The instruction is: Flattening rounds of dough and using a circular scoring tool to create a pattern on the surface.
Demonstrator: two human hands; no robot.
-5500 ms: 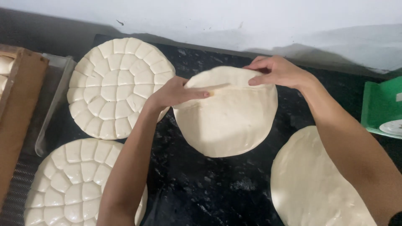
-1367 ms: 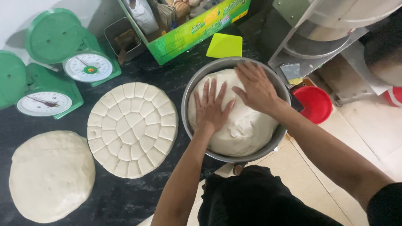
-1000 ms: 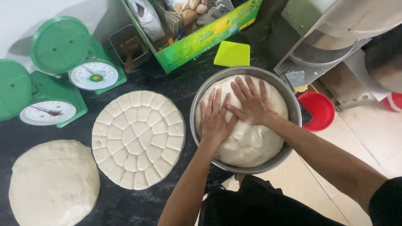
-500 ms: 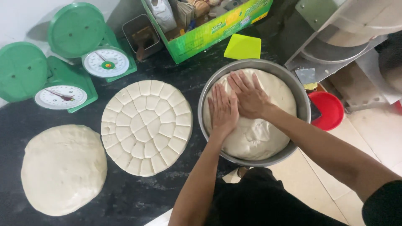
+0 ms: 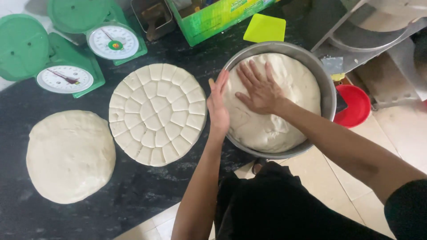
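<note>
A big black counter (image 5: 133,195) fills the left and middle of the view. On its right edge sits a round metal bowl (image 5: 327,89), partly over the tiled floor. The bowl is full of a big lump of pale dough (image 5: 284,120), soft and a bit wrinkly.

Left of the bowl, and very close to it, lies a round dough disc (image 5: 158,113) cut into many small pieces. Further left lies a smooth flat dough round (image 5: 69,155) with no cuts. The 2 of them are apart.

At the far left stand 2 green scales (image 5: 66,78) with white dials. To their right, at the far side, is a green box (image 5: 213,18), and next to it a small yellow-green scraper (image 5: 265,28). A red bowl (image 5: 353,106) sits on the floor to the right of the metal bowl.

The right hand (image 5: 260,91) lies flat on top of the dough in the bowl, fingers spread wide, not gripping. The left hand (image 5: 218,109) stands on its edge at the left rim of the bowl, fingers straight and together, pressed against the side of the dough. It holds nothing.
</note>
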